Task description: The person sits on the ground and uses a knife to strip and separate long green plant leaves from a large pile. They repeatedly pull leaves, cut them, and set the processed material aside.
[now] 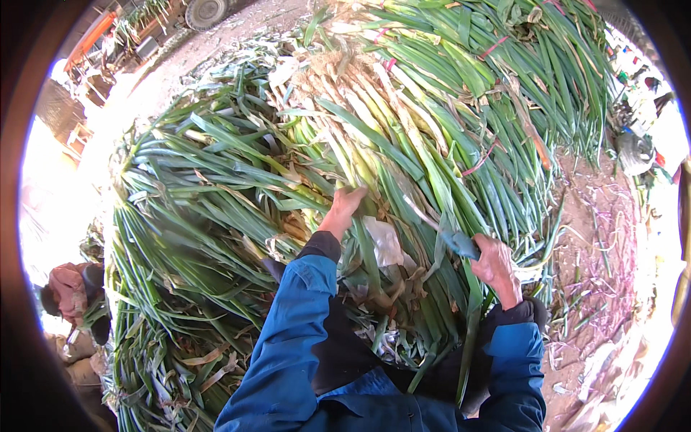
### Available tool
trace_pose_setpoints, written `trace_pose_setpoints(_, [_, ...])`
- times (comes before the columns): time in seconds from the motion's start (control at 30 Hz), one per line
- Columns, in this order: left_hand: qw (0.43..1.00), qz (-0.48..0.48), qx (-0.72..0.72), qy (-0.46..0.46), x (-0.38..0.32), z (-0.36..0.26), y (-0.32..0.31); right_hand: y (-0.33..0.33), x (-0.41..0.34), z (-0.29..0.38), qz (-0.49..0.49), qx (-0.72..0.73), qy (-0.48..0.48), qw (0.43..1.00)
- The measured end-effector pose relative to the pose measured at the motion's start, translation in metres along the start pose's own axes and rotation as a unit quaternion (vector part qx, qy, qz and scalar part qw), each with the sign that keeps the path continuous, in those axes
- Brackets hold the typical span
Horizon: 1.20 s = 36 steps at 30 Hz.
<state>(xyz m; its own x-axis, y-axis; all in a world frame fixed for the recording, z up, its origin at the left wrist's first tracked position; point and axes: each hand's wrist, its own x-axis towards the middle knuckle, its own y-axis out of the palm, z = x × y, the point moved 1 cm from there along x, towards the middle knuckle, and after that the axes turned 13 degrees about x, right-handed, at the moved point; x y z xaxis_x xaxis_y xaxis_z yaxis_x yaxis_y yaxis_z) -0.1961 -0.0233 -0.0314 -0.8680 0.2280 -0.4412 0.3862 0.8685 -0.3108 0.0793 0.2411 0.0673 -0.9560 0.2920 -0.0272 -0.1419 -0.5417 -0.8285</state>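
My left hand (345, 208) grips pale stalks of long green onions (368, 170) in the middle of the pile. My right hand (494, 267) is closed on the teal handle of a knife (459, 243). Its thin pale blade points up and left over the leaves, apart from my left hand. Long stalks with dry roots (324, 73) lie in front of me, their green leaves running down to the right. A whitish scrap (384, 241) lies among the leaves between my forearms.
Bundles of green onions bound with pink ties (494, 48) lie at the upper right. Another heap of green onions (200, 178) fills the left. Bare soil (588, 227) with leaf scraps is at the right. A person (73, 294) is at the far left; a vehicle wheel (206, 12) shows at the top.
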Motion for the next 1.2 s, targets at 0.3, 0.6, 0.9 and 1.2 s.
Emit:
trace_pose_setpoints(0.3, [0.959,0.04,-0.275,0.045,-0.051,0.007,0.008,-0.003,0.018,0.023,-0.022,0.021,-0.05,0.998])
trace_pose_setpoints(0.6, [0.948,0.064,-0.311,0.03,-0.081,0.002,0.004,0.043,0.025,0.043,0.025,-0.084,-0.045,0.995])
trace_pose_setpoints(0.9, [0.917,0.073,-0.392,-0.013,-0.106,0.0,0.011,0.06,0.091,0.09,-0.012,-0.124,-0.057,0.991])
trace_pose_setpoints(1.2, [0.92,-0.012,-0.391,-0.033,-0.086,0.059,0.033,0.095,0.161,0.131,0.049,-0.182,-0.084,0.978])
